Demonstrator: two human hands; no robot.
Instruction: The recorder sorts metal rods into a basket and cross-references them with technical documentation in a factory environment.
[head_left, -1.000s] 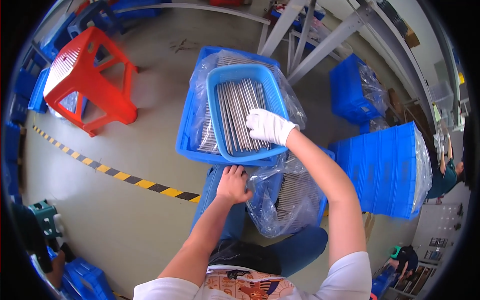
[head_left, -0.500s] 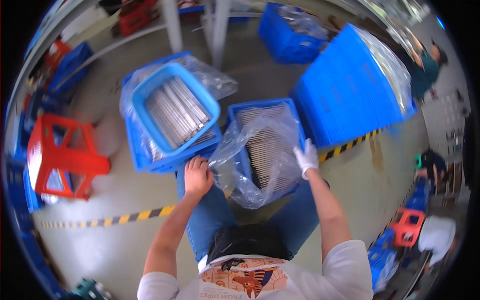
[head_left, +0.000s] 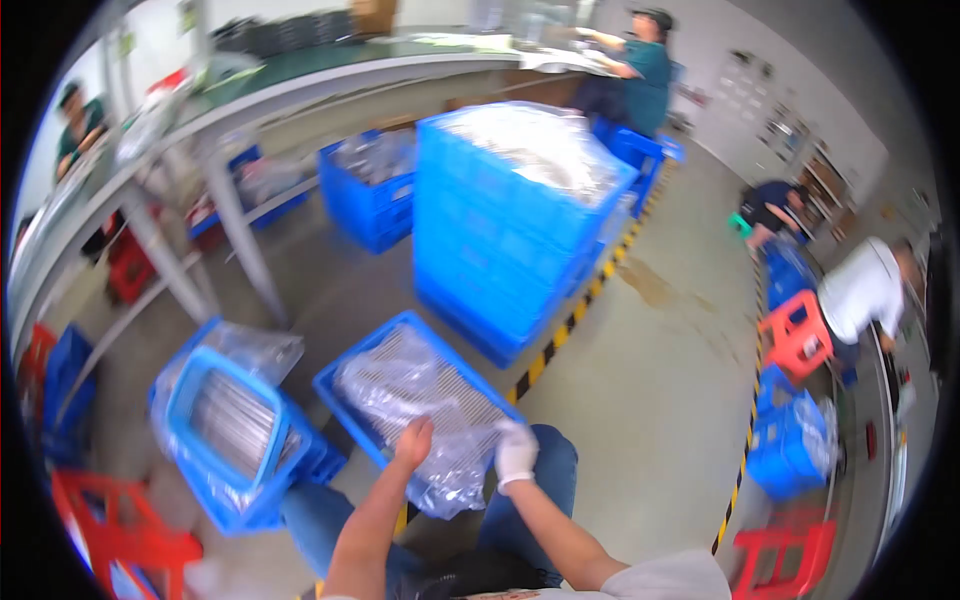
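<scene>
In front of my knees stands a blue crate (head_left: 338, 392) filled with rows of thin, pale strips (head_left: 466, 398). A clear plastic bag (head_left: 440, 487) lies spread over much of the strips and hangs over the crate's near edge. My bare left hand (head_left: 414, 441) is closed on the bag above the near part of the crate. In a white glove, my right hand (head_left: 516, 452) is at the crate's right near corner, fingers curled on the bag's edge. Motion blurs both hands somewhat.
To the left, a light-blue basket (head_left: 182, 392) of metal bars rests on a plastic-lined crate. A tall stack of blue crates (head_left: 490, 240) rises ahead beside striped floor tape (head_left: 560, 352). Red stools (head_left: 125, 530) stand at both sides. A workbench (head_left: 330, 80) and co-workers are farther off.
My view has swung right, toward the crate stack. My left hand has moved from beside the basket onto the bag, which now lies flatter over the strips. The right hand has come nearer me.
</scene>
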